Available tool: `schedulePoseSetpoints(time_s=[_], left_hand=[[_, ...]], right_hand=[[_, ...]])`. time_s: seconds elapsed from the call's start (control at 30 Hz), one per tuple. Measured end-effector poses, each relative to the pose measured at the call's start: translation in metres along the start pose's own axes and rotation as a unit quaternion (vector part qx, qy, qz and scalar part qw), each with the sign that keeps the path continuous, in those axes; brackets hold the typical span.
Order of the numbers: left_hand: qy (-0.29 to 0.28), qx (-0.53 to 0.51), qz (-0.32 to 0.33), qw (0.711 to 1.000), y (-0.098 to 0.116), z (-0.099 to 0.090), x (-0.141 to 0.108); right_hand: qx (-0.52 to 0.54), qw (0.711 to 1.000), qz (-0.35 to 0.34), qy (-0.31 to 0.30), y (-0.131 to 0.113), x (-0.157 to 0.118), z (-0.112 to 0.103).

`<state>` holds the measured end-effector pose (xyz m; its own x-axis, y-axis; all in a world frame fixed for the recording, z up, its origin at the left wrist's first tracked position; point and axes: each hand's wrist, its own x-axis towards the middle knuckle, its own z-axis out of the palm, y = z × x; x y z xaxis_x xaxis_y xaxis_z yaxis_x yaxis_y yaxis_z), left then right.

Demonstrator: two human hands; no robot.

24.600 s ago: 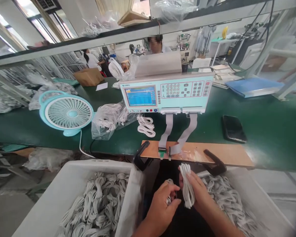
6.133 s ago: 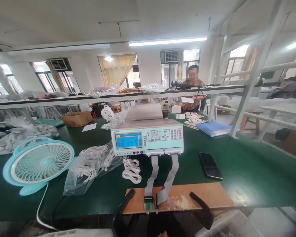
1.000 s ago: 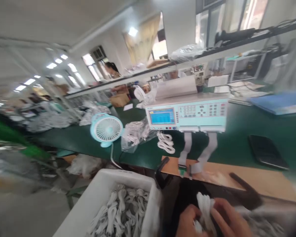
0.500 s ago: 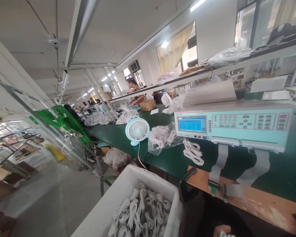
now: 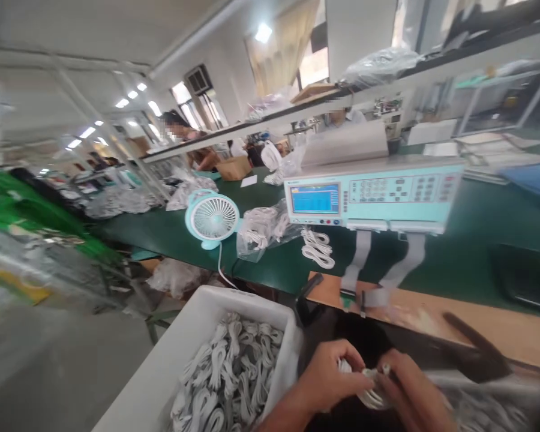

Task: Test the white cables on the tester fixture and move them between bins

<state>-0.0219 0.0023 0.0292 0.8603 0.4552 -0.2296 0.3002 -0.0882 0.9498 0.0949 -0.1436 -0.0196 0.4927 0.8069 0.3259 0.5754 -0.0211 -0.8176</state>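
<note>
Both hands point(image 5: 369, 384) back in view, gripping white cable point(image 5: 369, 390); writing unreadable.

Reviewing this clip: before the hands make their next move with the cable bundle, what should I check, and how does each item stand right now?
1. Both hands on the coiled white cable: ok, left hand and right hand grip it together.
2. Cable connector end free: cannot tell, blurred.
3. Test fixture on the wooden board unobstructed: ok, ribbon leads run down to it.
4. Tester powered: ok, screen lit blue.
5. White bin within reach at the left: ok, holds coiled cables.
6. View steady: not ok, frame is tilted and smeared.
</note>
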Motion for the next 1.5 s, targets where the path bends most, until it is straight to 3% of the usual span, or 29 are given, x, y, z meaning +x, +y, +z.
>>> schedulePoseSetpoints(time_s=[0.1,0.23,0.37,0.43,0.53,0.7,0.93,1.2,1.27,1.37,1.5], left_hand=[[-0.043,0.0,-0.005,0.999,0.003,-0.002,0.011],[-0.045,-0.018,-0.05,0.998,-0.002,0.004,0.028],[0.022,-0.083,-0.041,0.995,-0.014,0.014,0.039],[0.058,-0.14,-0.078,0.985,-0.022,0.02,0.042],[0.086,-0.22,-0.125,0.964,-0.031,0.026,0.045],[0.081,-0.271,-0.12,0.952,-0.038,0.022,0.049],[0.038,-0.246,-0.119,0.961,-0.037,0.012,0.052],[0.026,-0.124,-0.071,0.989,-0.035,0.007,0.056],[-0.007,-0.101,-0.052,0.993,-0.033,0.001,0.057],[-0.063,-0.093,-0.051,0.992,-0.032,-0.007,0.061],[-0.008,-0.12,-0.035,0.992,-0.034,-0.007,0.066]], right_hand=[[-0.077,0.996,-0.047,0.006,-0.008,0.014,-0.005],[-0.085,0.995,-0.038,0.026,-0.002,0.026,0.003],[0.036,0.994,0.092,0.054,0.009,0.034,0.013],[0.117,0.979,0.15,0.074,0.015,0.039,0.018],[0.198,0.958,0.183,0.102,0.022,0.045,0.025],[0.248,0.941,0.203,0.112,0.021,0.052,0.03],[0.276,0.93,0.214,0.112,0.017,0.054,0.03],[0.261,0.932,0.223,0.113,0.012,0.055,0.026],[0.303,0.913,0.255,0.098,0.01,0.056,0.026],[0.391,0.862,0.31,0.092,0.009,0.059,0.029],[0.435,0.828,0.331,0.128,0.008,0.062,0.034]])
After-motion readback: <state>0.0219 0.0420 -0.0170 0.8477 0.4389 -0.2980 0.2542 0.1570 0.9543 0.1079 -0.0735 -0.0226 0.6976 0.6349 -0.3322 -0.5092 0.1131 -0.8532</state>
